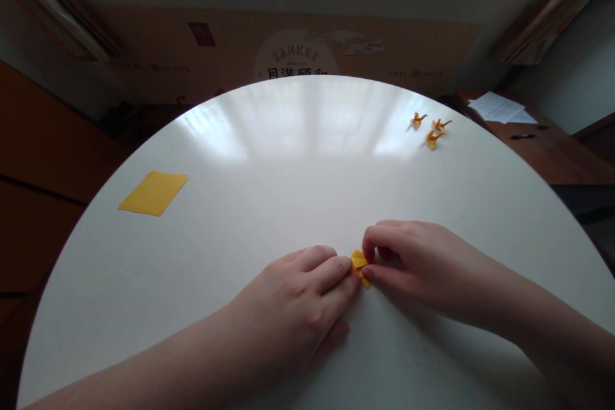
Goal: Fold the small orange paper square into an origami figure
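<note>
A small folded piece of yellow origami paper [358, 259] lies at the front middle of the white round table. My left hand [305, 295] rests on the tabletop, its fingers together and the fingertips holding the paper's left side. From the right, my right hand [408, 259] pinches the paper's edge between thumb and index finger. Both sets of fingertips almost touch, and they hide part of the folds.
A stack of yellow paper squares [154, 193] lies on the left of the table [288, 198]. Three folded paper cranes [432, 139] stand at the back right. Beyond the rim, a brown desk [567, 154] holds white sheets [500, 107] and a dark pen [522, 136].
</note>
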The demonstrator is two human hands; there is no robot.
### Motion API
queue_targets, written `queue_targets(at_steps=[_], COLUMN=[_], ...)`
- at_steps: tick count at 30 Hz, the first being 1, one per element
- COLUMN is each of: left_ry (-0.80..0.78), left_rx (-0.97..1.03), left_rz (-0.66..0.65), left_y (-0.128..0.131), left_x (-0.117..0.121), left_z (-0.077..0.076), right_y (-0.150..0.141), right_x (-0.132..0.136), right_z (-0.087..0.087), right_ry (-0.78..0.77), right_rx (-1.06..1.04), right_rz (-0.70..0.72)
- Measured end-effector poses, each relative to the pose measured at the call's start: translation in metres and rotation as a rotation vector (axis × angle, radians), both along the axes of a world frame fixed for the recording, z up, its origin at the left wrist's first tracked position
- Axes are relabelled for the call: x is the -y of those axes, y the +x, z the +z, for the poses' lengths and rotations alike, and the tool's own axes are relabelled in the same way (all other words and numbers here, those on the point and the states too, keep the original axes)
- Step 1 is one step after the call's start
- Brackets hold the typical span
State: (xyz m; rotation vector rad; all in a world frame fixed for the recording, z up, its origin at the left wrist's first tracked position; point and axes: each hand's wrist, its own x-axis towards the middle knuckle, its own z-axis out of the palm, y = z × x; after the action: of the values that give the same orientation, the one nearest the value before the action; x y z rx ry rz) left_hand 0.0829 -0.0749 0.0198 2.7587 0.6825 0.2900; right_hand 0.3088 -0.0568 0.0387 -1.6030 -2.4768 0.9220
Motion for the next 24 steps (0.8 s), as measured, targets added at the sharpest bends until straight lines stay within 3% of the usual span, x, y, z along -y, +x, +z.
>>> queue_targets(at_steps=[8, 16, 24], left_ry=[0.004, 0.02, 0.029], left_rx=[-0.021, -0.025, -0.022], left_rz=[0.001, -0.007, -0.02], left_y=[-0.001, -0.001, -0.001], left_x=[0.001, -0.001, -0.001], left_z=[0.001, 0.0, 0.0], right_y=[0.008, 0.026, 0.014], right_x=[-0.002, -0.011, -0.006], right_z=[0.0, -0.003, -0.005], right_ry=[0.008, 0.031, 0.079], right_rx=[0.027, -0.105, -0.133], right_rz=[-0.047, -0.102, 0.068])
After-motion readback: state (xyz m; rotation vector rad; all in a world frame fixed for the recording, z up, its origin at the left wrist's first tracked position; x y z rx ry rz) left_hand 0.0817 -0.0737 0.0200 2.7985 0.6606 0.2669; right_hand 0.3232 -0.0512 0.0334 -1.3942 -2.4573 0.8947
